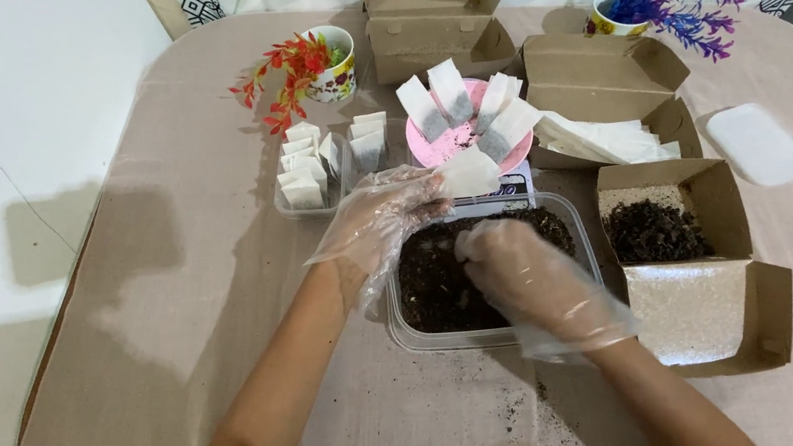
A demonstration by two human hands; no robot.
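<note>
nearest the camera, 2 forearms reach in over the beige tablecloth (175, 311), which has a few dark crumbs scattered on it by the lower edge. both hands wear loose clear plastic gloves. the right hand (529, 277) is down inside the clear plastic tub (399, 328), fingers curled together and dipped into the dark loose tea (434, 284) that fills it; whether they actually pinch any of it cannot be told, since the fingertips are hidden by the back of the hand. the left hand (386, 216) hovers over the tub's far left corner, thumb and fingers pinching a small white paper sachet (469, 172) held just above the rim (it looks unfilled from here).

to the right of the tub, just beside it, an open brown cardboard box (717, 204) holds a smaller heap of the same dark leaves, its lid (705, 316) folded toward the camera. further right lies a white plastic lid (758, 143), well apart from the hands.

beyond the tub sits a pink bowl (442, 145) with 4 part-filled white sachets standing in it. left of it, a clear tray (299, 210) is packed with folded sachets. right of the bowl, another open cardboard box (600, 77) holds a stack of white empty bags (598, 140).

at the far edge stand a closed cardboard box (434, 32), a cup with red artificial flowers (332, 64) and a cup with purple ones (667, 3).
</note>
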